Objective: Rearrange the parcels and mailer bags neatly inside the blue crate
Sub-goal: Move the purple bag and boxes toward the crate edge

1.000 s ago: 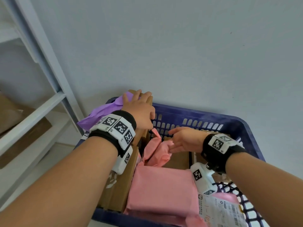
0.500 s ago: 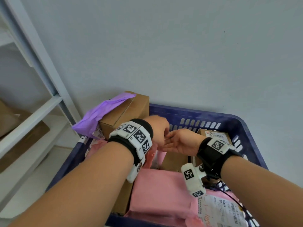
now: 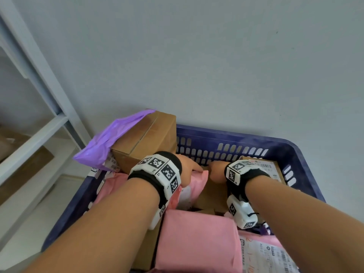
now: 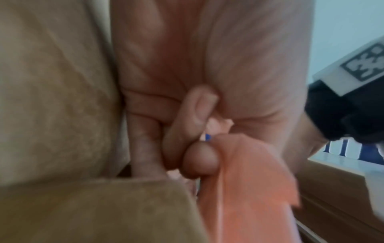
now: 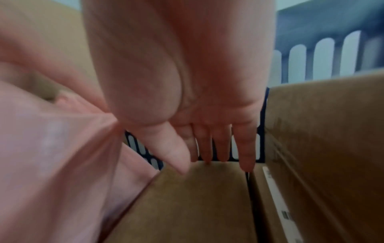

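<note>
The blue crate (image 3: 236, 136) holds cardboard parcels and pink mailer bags. My left hand (image 3: 189, 168) reaches in beside the tall cardboard box (image 3: 145, 138) at the back left. In the left wrist view its thumb and forefinger (image 4: 199, 143) pinch a corner of a crumpled pink mailer bag (image 4: 245, 180), which also shows in the head view (image 3: 199, 184). My right hand (image 3: 216, 172) is just right of it, fingers (image 5: 245, 152) straight and pointing down at the far edge of a flat brown box (image 5: 197, 205) by the crate wall (image 5: 324, 21).
A purple mailer bag (image 3: 110, 140) lies draped over the tall box and the crate's left rim. A labelled small box (image 3: 264, 168) stands at the back right. A large pink mailer (image 3: 197, 239) and a white-labelled one (image 3: 266, 255) lie in front. White shelving (image 3: 39, 131) stands at left.
My left hand came off the top of the tall box and moved down to pinch the pink bag. My right hand shifted right, off the bag, onto the flat brown box.
</note>
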Demonstrator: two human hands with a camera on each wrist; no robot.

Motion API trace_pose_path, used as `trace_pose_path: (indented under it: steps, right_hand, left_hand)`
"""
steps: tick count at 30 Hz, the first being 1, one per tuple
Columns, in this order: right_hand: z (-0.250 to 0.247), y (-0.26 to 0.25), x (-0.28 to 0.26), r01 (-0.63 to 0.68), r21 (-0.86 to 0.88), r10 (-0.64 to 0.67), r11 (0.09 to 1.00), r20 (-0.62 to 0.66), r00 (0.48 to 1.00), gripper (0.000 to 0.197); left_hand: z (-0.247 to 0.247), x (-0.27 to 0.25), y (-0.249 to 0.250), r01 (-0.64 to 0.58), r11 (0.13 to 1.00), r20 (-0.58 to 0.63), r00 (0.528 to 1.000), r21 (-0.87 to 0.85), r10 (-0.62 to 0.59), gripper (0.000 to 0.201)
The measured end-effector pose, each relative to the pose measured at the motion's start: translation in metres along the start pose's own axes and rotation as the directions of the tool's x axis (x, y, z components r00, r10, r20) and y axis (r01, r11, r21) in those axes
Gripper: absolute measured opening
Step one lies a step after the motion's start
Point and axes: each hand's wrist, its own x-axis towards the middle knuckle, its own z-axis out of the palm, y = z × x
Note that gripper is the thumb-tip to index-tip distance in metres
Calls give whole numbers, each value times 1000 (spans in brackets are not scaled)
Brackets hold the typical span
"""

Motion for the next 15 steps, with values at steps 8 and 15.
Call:
trace_pose_path:
  steps: [8, 15]
  right_hand:
    - [1, -4, 8, -6, -75, 1, 997, -76, 997, 38]
    - [9, 1, 6, -11, -96, 2, 995, -87, 996, 68]
  left_hand:
    - [-3, -2, 2, -23, 1000, 152, 988, 0, 23, 90]
    - [0, 5, 2, 6, 1000, 35, 999, 26, -6, 47]
